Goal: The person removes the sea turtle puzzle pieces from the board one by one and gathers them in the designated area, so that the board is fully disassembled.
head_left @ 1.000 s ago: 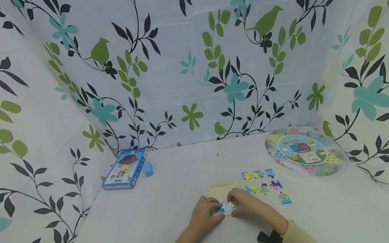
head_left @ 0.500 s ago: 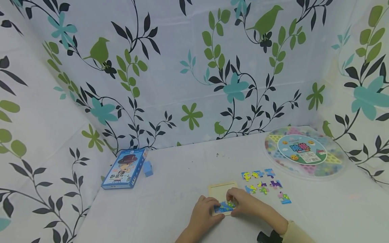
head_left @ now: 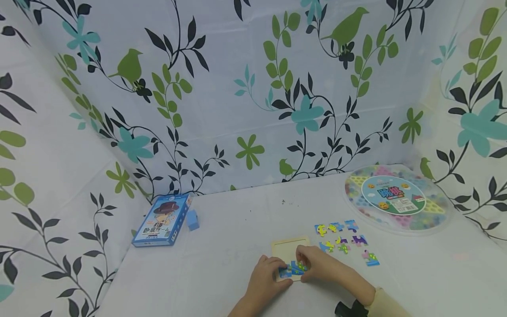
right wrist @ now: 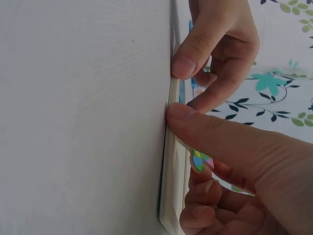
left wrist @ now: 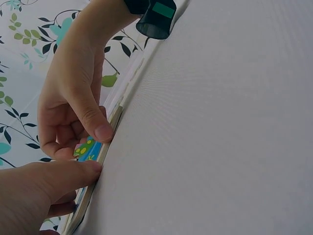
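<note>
A shallow wooden puzzle tray (head_left: pixel 288 250) lies on the white table, with blue jigsaw pieces (head_left: pixel 285 273) along its near side. My left hand (head_left: pixel 266 278) grips the tray's near left corner, its thumb on the near edge and its fingers curled over the pieces. At the tray's right side, my right hand (head_left: pixel 322 265) pinches a blue-green puzzle piece (head_left: pixel 299 267) with yellow dots. That piece (right wrist: pixel 199 160) stands tilted by the fingers in the right wrist view, its lower part partly hidden. The right thumb touches the tray's near edge.
Several loose puzzle pieces (head_left: pixel 359 240) lie to the right of the tray. A round clear game case (head_left: pixel 435 207) stands at the back right. At the left are a blue card box (head_left: pixel 162 220) and a small blue block (head_left: pixel 193 220). A patterned cloth (head_left: pixel 222 110) hangs behind.
Both hands keep nearly the same place. The puzzle piece at the right fingers has tilted and shifted slightly, and a gap now shows between it and the piece on the left.
</note>
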Demonstrator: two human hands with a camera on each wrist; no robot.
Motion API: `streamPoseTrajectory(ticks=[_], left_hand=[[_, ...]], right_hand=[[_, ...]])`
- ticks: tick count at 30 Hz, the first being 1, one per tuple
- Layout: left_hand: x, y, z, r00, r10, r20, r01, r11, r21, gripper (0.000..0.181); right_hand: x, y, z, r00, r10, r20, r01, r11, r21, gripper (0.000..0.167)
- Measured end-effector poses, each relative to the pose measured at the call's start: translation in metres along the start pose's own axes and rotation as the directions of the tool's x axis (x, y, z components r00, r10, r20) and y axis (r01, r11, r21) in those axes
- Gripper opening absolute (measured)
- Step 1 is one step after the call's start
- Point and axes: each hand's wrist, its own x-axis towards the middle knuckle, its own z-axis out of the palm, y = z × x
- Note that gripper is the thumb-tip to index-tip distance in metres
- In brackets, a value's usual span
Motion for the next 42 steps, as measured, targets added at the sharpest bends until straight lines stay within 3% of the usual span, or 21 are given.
streamPoseTrajectory(ticks=[7, 17, 25, 31, 42], left_hand=[[-0.0012, -0.0022, 0.002, 0.999, 0.04, -0.031, -0.04, 0.999, -0.006, 0.03], [0.0002, -0.0013, 0.0013, 1.0, 0.025, -0.016, -0.024, 1.0, 0.008, 0.03], [0.0001, -0.0007, 0.0012, 0.999, 0.036, -0.02, -0.036, 0.999, 0.01, 0.03], [0.0001, -0.0019, 0.0017, 0.998, 0.055, -0.034, -0.054, 0.998, 0.012, 0.03], [0.0001, -0.0035, 0.0038, 0.995, 0.085, -0.059, -0.084, 0.996, 0.011, 0.03]], right_hand=[[0.0002, -0.0008, -0.0007, 0.999, -0.017, 0.031, 0.016, 1.0, 0.006, 0.04], [-0.001, 0.0056, -0.0031, 0.988, -0.152, 0.0, 0.152, 0.988, 0.031, 0.027], [-0.0034, 0.0069, -0.0072, 0.995, -0.1, 0.027, 0.097, 0.99, 0.105, 0.027], [-0.0014, 0.0061, -0.0084, 0.998, -0.045, 0.042, 0.043, 0.997, 0.058, 0.023], [-0.003, 0.0055, -0.0095, 0.997, -0.072, -0.002, 0.071, 0.994, -0.08, 0.025]])
